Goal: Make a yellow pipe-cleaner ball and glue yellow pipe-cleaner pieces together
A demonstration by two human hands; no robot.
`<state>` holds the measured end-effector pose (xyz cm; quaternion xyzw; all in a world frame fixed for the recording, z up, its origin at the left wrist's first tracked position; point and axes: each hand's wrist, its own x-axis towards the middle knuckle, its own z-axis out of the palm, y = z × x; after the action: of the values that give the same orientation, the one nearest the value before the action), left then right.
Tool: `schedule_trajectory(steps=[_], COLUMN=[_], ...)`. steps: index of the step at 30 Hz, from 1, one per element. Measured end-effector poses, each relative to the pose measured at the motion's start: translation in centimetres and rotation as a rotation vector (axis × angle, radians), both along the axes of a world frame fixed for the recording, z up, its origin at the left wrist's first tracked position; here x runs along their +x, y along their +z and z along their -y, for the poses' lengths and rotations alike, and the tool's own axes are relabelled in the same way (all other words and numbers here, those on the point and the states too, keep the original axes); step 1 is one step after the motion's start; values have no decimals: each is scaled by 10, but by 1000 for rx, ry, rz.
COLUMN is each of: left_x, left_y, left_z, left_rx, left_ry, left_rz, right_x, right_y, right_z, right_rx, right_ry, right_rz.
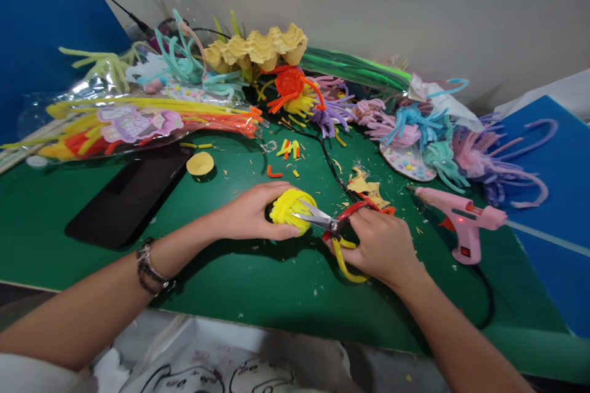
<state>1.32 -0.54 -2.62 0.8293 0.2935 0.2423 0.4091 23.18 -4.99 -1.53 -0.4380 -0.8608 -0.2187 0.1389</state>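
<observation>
My left hand [251, 212] is wrapped round a yellow pipe-cleaner bundle [290, 204], held above the green table [216, 282]. In my right hand [382, 242] is a pair of scissors [334, 225] with red and yellow handles. Its blades point left and lie against the front of the yellow bundle, slightly parted. Beyond my hands, short yellow and orange cut pieces [289, 148] lie on the table, with a small tan cup [200, 164] to their left.
A black phone [129, 196] and bagged yellow and orange pipe cleaners [152, 126] lie left. Egg carton [258, 48] and coloured bundles line the back. At right rests a pink glue gun [465, 218], its light on, cord trailing. Torn carton scraps [369, 187] lie beyond the scissors.
</observation>
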Motion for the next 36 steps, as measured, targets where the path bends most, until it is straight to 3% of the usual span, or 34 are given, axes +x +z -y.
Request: schedule_trajectory(steps=[8,15,26,36], left_x=[-1,0,1,0], left_y=[0,0,0,0], left_z=[0,0,-1,0], left_rx=[-18,-30,-43,-58], left_ry=[-4,-1,-16,-15], left_rz=[-4,-51,-45,-31], right_x=[0,-3,-3,-2], right_y=[0,0,0,1], right_z=[1,2,2,1], right_rx=[-17,-224,-72,-83], right_ry=[1,-10,3,-3], right_rz=[-5,-70,-21,-36])
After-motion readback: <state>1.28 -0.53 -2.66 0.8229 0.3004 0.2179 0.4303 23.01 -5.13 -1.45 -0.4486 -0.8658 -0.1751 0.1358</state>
